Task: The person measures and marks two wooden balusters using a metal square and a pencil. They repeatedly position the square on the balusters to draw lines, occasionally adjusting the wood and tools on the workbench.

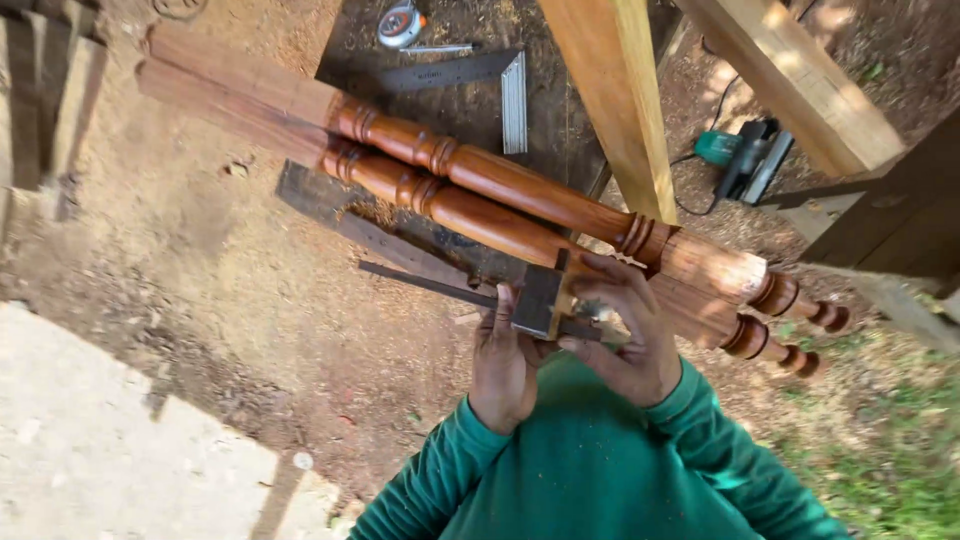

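**Marking gauge held against the turned legs**

I am looking down from the head camera at two reddish turned wooden legs (480,195) lying side by side, running from ten o'clock to four o'clock across the frame. Both hands are gripping a wooden marking gauge (541,300) at the centre, just at the near leg's square section. My left hand (503,360) is curling closed around the gauge's block from below, thumb pointing up along its face. My right hand (628,325) is closing over the block from the three o'clock side, fingers draped across its top and onto the leg. The gauge's dark beam (420,282) is sticking out toward nine o'clock, over a grey plank (360,230).

Off at twelve o'clock a steel square (490,85) and a tape measure (400,25) are lying on a dark board. A green power tool (745,155) is sitting at two o'clock, and two pale timber beams (620,100) are crossing above.

To do this well, I judge I should be keeping the block pressed flat to the leg's face, holding the beam square to the edge, and drawing lightly along the grain so that the pin is not wandering.
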